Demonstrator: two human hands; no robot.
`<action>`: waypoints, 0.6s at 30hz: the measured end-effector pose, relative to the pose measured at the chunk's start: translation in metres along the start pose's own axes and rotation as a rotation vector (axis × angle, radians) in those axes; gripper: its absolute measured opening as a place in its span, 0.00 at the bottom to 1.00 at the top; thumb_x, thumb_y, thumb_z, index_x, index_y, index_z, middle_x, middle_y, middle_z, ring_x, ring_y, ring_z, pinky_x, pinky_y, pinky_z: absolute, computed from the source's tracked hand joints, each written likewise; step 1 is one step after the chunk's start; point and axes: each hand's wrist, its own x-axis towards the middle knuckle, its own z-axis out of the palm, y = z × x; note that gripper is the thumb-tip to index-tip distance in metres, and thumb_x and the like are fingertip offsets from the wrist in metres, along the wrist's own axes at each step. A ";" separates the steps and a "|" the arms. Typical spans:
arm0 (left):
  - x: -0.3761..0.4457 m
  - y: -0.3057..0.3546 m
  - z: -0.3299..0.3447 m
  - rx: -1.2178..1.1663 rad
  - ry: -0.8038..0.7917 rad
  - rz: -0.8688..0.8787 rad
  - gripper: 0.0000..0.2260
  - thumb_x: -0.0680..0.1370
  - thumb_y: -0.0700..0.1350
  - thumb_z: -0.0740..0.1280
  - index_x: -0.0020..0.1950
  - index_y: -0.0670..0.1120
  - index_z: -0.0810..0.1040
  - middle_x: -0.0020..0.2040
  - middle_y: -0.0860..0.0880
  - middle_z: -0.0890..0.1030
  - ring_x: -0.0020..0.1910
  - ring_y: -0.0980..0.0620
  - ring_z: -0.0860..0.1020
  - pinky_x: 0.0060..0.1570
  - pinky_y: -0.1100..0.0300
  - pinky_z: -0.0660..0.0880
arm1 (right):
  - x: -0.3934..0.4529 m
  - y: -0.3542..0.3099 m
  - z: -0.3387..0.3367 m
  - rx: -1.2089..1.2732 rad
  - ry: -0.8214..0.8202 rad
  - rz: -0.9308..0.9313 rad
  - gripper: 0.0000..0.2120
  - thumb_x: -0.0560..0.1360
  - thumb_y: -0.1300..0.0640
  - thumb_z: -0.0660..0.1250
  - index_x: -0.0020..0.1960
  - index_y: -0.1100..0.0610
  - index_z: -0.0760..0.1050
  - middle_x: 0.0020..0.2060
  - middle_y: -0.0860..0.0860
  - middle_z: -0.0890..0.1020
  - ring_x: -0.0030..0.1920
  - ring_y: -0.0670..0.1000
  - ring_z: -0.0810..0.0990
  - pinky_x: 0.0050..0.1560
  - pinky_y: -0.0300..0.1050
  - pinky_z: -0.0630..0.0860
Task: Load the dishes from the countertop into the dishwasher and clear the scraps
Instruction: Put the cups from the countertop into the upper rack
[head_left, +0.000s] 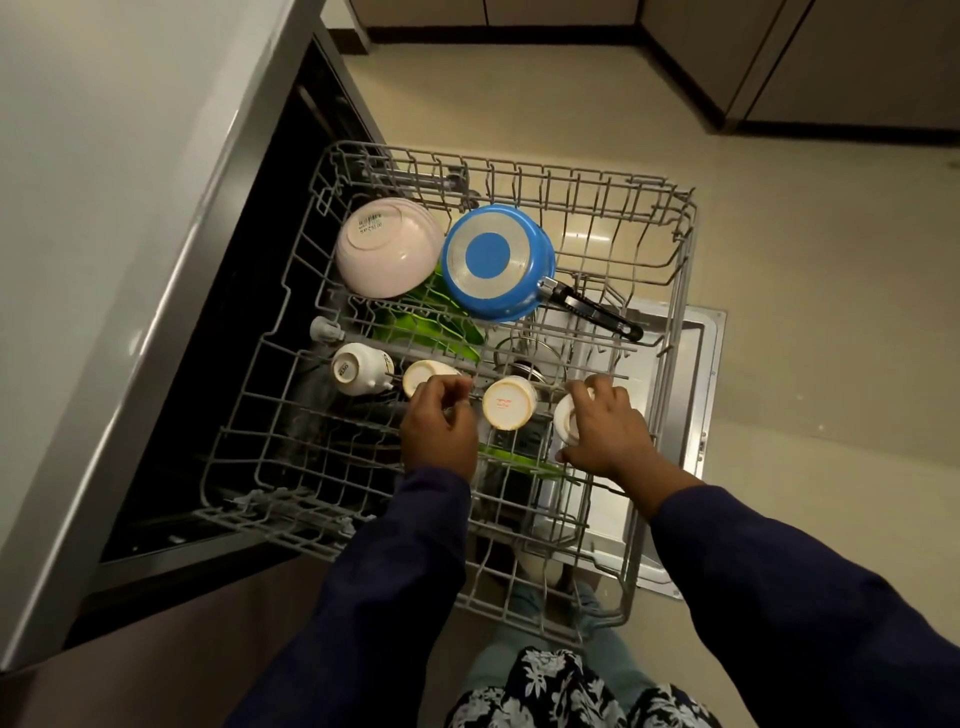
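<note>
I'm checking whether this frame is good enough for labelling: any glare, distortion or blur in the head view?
Head view: wide-angle bending bows the countertop edge and the upper rack; a bright glare patch sits on the floor tile seen through the wires; the dishwasher opening is deep in shadow; the left hand, right hand and blue pan look reasonably sharp.

Free rack (613, 249) space right of pan (496, 262).

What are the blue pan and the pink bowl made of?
The blue pan looks like metal with glossy blue enamel; its bare base shows fine silvery rings, and the handle seems black plastic. The pink bowl looks like glazed ceramic, smooth and shiny, though it could be plastic.
</note>
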 end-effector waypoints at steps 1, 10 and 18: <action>0.000 0.001 0.000 0.003 0.000 -0.001 0.07 0.74 0.33 0.62 0.48 0.39 0.77 0.50 0.44 0.79 0.47 0.54 0.74 0.39 0.73 0.67 | 0.000 0.000 -0.001 -0.002 0.001 0.004 0.42 0.64 0.45 0.75 0.71 0.50 0.57 0.67 0.54 0.61 0.65 0.58 0.65 0.58 0.54 0.73; -0.002 0.002 -0.010 0.006 0.029 0.012 0.06 0.74 0.33 0.63 0.47 0.39 0.78 0.49 0.43 0.80 0.46 0.51 0.75 0.46 0.62 0.70 | -0.007 -0.004 -0.001 -0.003 0.025 -0.003 0.41 0.65 0.43 0.74 0.71 0.49 0.56 0.70 0.55 0.59 0.68 0.59 0.62 0.62 0.56 0.70; -0.015 0.017 -0.037 -0.004 0.094 0.047 0.07 0.74 0.33 0.62 0.48 0.39 0.78 0.47 0.44 0.80 0.44 0.50 0.75 0.45 0.62 0.70 | -0.014 -0.010 -0.015 0.015 0.024 0.013 0.41 0.66 0.45 0.74 0.72 0.51 0.56 0.73 0.57 0.56 0.71 0.60 0.58 0.64 0.57 0.69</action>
